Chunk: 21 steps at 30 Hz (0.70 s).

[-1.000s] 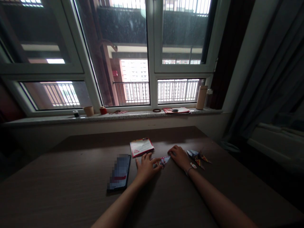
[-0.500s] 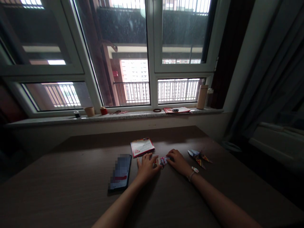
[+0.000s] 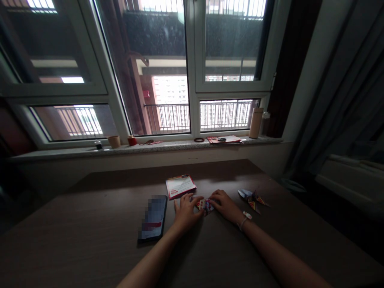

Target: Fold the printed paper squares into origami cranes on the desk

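Between my two hands is a small piece of folded printed paper [image 3: 205, 205], coloured red, yellow and white, low over the brown table [image 3: 108, 224]. My left hand [image 3: 186, 211] grips its left side between thumb and fingers. My right hand [image 3: 224, 205], with a bracelet at the wrist, pinches its right side; the fingertips partly cover the paper. To the right of my right hand lies a folded paper shape [image 3: 251, 198] with pointed ends. A stack of printed sheets [image 3: 180, 186] sits just beyond my left hand, and a phone [image 3: 153, 219] lies to its left.
Behind the table runs a stone windowsill [image 3: 168, 147]. On it stand a tan bottle [image 3: 256, 123], a paper cup [image 3: 114, 141], a red spool [image 3: 132, 140] and scissors [image 3: 221, 139] on more sheets. A grey curtain [image 3: 333, 80] hangs at the right.
My right fingers have shifted slightly left along the folded paper, and the paper shows a slightly different shape. My left hand keeps its hold. The other things stay where they were.
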Available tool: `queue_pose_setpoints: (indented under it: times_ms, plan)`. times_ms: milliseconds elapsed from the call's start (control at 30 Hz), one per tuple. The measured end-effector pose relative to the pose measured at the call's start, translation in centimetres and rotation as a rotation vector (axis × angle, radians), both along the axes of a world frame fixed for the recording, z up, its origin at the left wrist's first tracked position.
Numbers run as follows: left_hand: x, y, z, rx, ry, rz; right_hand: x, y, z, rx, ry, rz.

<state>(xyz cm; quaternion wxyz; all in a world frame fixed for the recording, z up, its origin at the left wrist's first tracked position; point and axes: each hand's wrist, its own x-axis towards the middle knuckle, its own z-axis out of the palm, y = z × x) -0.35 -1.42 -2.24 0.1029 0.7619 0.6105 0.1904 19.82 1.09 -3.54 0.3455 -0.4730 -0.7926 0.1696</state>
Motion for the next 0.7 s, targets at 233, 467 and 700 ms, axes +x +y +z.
queue_pose_setpoints:
  times_ms: [233,467,700]
  plan:
    - [-0.1,0.2,-0.1,0.047,-0.025,-0.008,-0.2,0.2,0.1,-0.026,0.109,-0.028]
    - [0.0,0.4,-0.3,0.161,-0.145,0.002,-0.9,0.3,-0.6,-0.038,0.301,-0.197]
    - [-0.1,0.4,-0.1,0.13,-0.208,-0.035,-1.5,-0.1,-0.5,-0.025,0.471,-0.207]
